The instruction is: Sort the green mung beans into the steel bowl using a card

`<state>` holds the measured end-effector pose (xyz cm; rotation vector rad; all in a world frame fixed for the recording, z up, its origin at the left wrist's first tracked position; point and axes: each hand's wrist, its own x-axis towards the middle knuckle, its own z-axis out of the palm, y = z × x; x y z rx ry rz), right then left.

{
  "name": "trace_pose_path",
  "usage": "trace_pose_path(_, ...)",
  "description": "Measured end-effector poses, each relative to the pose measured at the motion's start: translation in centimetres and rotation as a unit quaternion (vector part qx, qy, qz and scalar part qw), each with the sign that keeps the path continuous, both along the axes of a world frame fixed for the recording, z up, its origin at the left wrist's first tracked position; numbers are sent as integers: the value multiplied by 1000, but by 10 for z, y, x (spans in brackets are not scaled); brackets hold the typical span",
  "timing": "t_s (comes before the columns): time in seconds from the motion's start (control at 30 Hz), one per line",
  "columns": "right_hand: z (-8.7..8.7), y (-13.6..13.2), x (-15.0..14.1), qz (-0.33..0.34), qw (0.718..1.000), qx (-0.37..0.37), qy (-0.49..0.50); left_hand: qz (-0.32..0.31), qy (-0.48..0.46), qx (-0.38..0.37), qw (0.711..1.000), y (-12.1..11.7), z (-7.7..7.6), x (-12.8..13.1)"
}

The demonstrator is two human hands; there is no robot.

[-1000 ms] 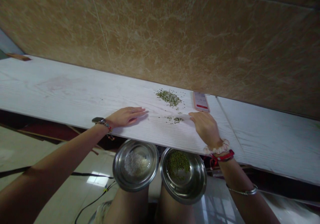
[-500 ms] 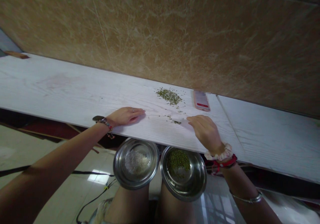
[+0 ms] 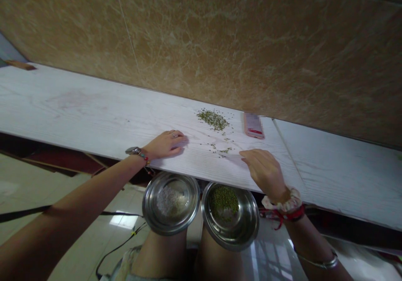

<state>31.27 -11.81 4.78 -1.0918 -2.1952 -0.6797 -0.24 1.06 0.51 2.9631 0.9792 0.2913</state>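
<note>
A loose pile of green mung beans (image 3: 212,119) lies on the white wooden tabletop (image 3: 150,105), with a smaller scatter of beans (image 3: 225,150) closer to me. My right hand (image 3: 263,167) is closed in a pinch on a thin pale strip (image 3: 231,157), whose exact kind is unclear. Its far end reaches the small scatter. To the left, my left hand (image 3: 166,144) rests open on the tabletop, fingers slightly bent and holding nothing. Below the table edge, a steel bowl of mung beans (image 3: 248,224) and a steel bowl of white grains (image 3: 150,220) sit on my thighs.
A phone (image 3: 253,126) lies right of the bean pile, near the brown marbled wall (image 3: 201,42). A seam crosses the tabletop beyond it. Far left is a brown wooden piece (image 3: 21,65). A black cable (image 3: 116,247) runs over the tiled floor.
My right hand moved slightly left, then back right and toward me, with the strip's tip shifting among the near beans. My left hand slid a little right and its fingers bent more.
</note>
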Motion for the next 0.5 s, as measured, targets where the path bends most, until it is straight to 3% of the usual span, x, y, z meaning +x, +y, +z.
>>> trace_pose_path(0.13,-1,5,-1,-29,1000,9,4,-1,-7,-19,1000,3,-4,-2)
trace_pose_path(0.33,-2,-2,0,5,1000,-22,8,9,-8,-33,999,4,-6,-3)
trace_pose_path(0.5,2,-6,2,-14,1000,4,7,14,-9,-32,999,4,-7,-3)
